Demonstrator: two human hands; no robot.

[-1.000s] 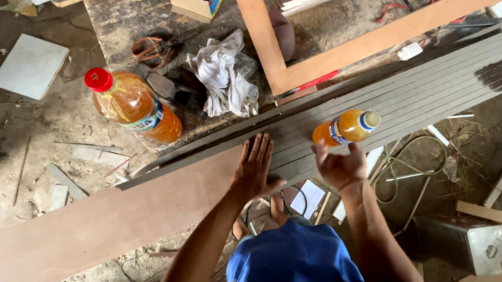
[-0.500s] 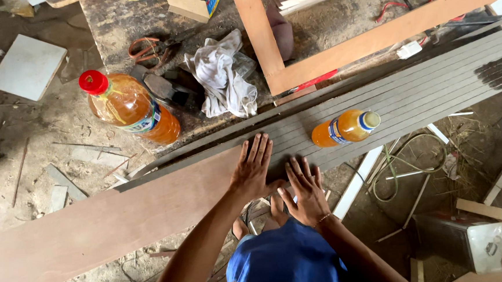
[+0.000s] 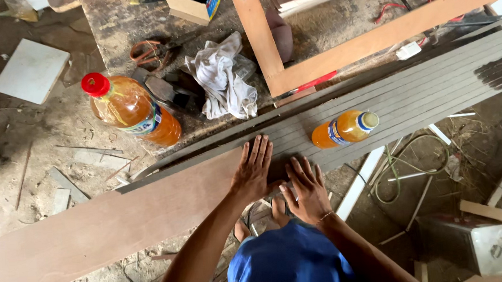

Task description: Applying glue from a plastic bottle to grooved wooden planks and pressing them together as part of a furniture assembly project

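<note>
Head view, looking straight down: both hands lie flat on a long brown board (image 3: 94, 232) where its end meets a grey grooved panel (image 3: 411, 99); both pieces run diagonally across the frame, from lower left to upper right. Left hand (image 3: 253, 173) rests palm down, fingers spread and extended, closed on nothing; right hand (image 3: 306, 191) lies just beside it in the same open, flat posture, also gripping nothing. A small orange bottle (image 3: 343, 129) lies on its side on the grooved panel, near the right hand but apart from it. A large orange bottle with a red cap (image 3: 133, 110) lies on the dusty workbench (image 3: 110, 27) beyond the board, beside a crumpled white cloth (image 3: 221, 79) and a wooden frame (image 3: 327, 52). Judged from the posture, the step in hand is pressing or steadying the board at the junction with the panel. A further move would call for even downward pressure from both palms, with care that any sliding of the board does not disturb the small bottle resting close by.
</note>
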